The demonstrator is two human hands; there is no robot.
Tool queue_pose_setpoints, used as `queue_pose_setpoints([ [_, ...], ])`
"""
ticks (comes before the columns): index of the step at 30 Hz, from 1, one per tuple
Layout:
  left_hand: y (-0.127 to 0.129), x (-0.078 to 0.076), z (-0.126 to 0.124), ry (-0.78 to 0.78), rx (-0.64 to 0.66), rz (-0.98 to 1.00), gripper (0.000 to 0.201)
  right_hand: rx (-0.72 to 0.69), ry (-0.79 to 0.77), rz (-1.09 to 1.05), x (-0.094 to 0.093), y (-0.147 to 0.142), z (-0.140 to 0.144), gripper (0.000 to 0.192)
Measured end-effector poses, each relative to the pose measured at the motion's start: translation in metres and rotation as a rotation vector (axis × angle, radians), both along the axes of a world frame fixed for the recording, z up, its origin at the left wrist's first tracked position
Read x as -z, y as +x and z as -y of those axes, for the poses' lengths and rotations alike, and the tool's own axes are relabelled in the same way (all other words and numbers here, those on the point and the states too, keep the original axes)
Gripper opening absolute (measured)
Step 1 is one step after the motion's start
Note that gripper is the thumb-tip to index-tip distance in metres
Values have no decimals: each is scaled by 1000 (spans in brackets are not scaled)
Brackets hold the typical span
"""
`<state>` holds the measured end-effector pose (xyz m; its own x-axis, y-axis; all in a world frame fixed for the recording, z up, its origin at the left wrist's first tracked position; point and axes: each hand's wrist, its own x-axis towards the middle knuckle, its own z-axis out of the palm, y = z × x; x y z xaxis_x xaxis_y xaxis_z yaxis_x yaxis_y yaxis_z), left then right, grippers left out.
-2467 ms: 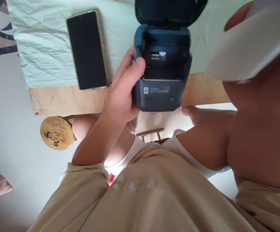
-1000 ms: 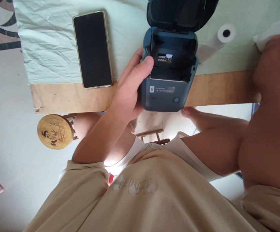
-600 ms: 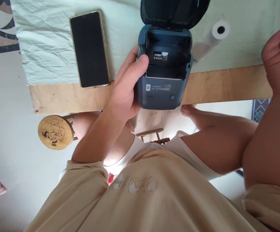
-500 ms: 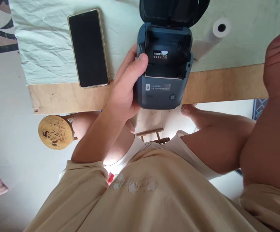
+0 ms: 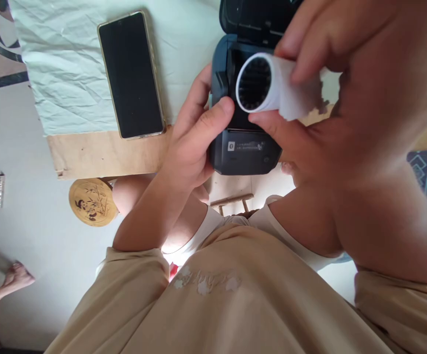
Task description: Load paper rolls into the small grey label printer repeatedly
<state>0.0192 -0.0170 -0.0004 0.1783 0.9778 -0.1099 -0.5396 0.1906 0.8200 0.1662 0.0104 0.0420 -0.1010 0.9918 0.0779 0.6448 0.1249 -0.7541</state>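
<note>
My left hand (image 5: 202, 123) grips the left side of a dark blue portable label printer (image 5: 248, 155), its thumb over the inner edge. The printer's black lid (image 5: 250, 17) stands raised at the far side. In my right hand (image 5: 331, 88) is a nearly spent paper roll (image 5: 279, 88), a thin white layer around a wide ribbed black core, with a ragged loose end hanging to the right. The roll is over the printer's compartment and covers most of it. Whether it touches the compartment cannot be made out.
A phone (image 5: 131, 76) with a dark screen lies on the pale green cloth (image 5: 69, 59) to the left. The wooden table edge (image 5: 110, 155) runs in front, with a round stool (image 5: 92, 201) below it. At the lower left another person's foot (image 5: 19, 275) shows on the floor.
My right hand has come in from the right edge with the paper roll, over the printer. It now hides the white roll that stood on the cloth. The left hand keeps its hold.
</note>
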Motion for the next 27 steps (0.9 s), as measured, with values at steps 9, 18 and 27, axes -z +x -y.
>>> queue_pose_setpoints([
  [9,4,-6,2,-44,-53,18,18,-341,406,346,10,12,7,13],
  [18,2,-7,4,-47,-43,-31,17,-351,376,218,12,9,7,6],
  [27,-4,3,1,-19,14,-41,21,-301,666,183,15,12,13,4],
])
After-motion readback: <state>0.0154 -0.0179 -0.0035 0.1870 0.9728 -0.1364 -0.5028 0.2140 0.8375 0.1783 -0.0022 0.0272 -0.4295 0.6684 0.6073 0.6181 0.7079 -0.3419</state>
